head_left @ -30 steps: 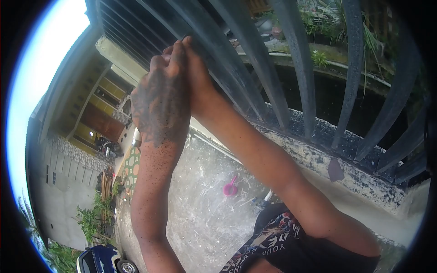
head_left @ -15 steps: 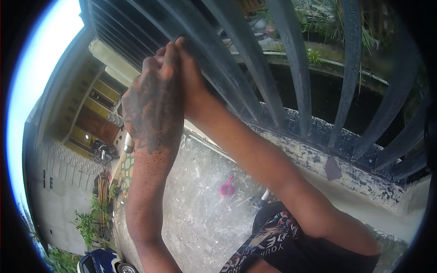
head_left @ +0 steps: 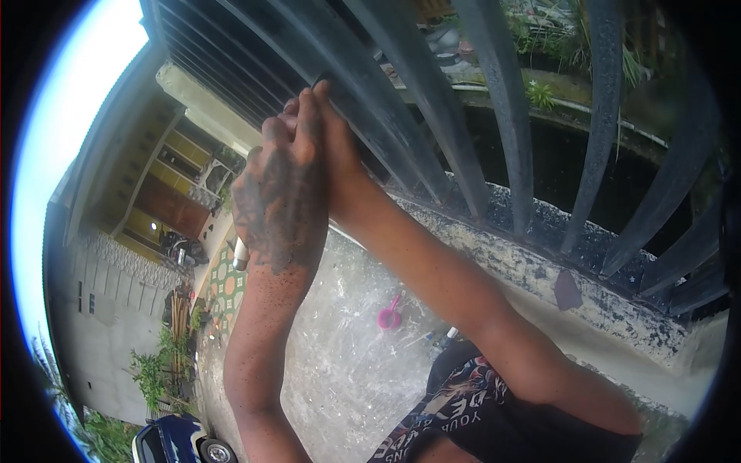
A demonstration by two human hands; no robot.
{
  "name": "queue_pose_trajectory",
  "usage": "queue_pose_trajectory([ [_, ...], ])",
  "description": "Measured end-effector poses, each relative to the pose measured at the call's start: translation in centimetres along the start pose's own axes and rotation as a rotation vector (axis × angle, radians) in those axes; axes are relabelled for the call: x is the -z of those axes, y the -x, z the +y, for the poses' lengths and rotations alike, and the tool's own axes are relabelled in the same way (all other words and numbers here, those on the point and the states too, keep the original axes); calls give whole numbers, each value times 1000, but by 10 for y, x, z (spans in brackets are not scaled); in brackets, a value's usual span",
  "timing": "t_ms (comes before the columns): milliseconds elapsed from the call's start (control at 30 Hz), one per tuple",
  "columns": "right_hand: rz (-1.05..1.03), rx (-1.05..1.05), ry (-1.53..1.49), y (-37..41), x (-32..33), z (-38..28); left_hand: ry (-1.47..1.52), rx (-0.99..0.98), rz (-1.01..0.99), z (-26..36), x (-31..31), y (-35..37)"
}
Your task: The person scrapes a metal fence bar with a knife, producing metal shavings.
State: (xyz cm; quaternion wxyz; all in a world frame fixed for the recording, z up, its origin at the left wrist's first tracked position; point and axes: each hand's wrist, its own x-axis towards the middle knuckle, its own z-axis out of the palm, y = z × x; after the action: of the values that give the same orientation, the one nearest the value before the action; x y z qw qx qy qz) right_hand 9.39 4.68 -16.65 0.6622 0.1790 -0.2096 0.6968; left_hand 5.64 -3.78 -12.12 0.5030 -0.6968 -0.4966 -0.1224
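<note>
My left hand (head_left: 282, 197), its back smeared with dark grey, is closed with the fingers bent beside a dark metal fence bar (head_left: 363, 100). My right hand (head_left: 340, 147) presses against its far side, and its fingers are mostly hidden. Both hands meet at the fingertips close to the bar. A white rounded end (head_left: 240, 255) pokes out below the left hand's outer edge; the rest of that thing is covered. What lies between the palms cannot be made out.
The fence rises from a low, paint-flecked wall (head_left: 567, 289), with dark water (head_left: 571, 170) beyond it. A pink scoop (head_left: 390, 316) lies on the concrete floor (head_left: 347, 370). A house (head_left: 170, 193), plants (head_left: 158, 370) and a dark blue car (head_left: 174, 440) are at the left.
Both hands have shifted together to the right and slightly down in the view, along the fence bar. The white end has moved with them. The camera view has turned slightly.
</note>
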Motion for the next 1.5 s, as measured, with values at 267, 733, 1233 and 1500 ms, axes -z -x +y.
queue_pose_trajectory([
  [267, -68, -24, -72, -12, -9, -4, 95, 42, -57, -5, 8, -13],
  [733, -23, -61, -56, 0, 0, -2, 46, 10, -19, -1, 1, 1],
  [1233, -44, 1, 21, 0, 1, 0, 54, 33, -32, 0, 4, 0],
  [1500, -61, -23, -76, -7, -17, -4, 69, 54, -100, -3, 10, -10],
])
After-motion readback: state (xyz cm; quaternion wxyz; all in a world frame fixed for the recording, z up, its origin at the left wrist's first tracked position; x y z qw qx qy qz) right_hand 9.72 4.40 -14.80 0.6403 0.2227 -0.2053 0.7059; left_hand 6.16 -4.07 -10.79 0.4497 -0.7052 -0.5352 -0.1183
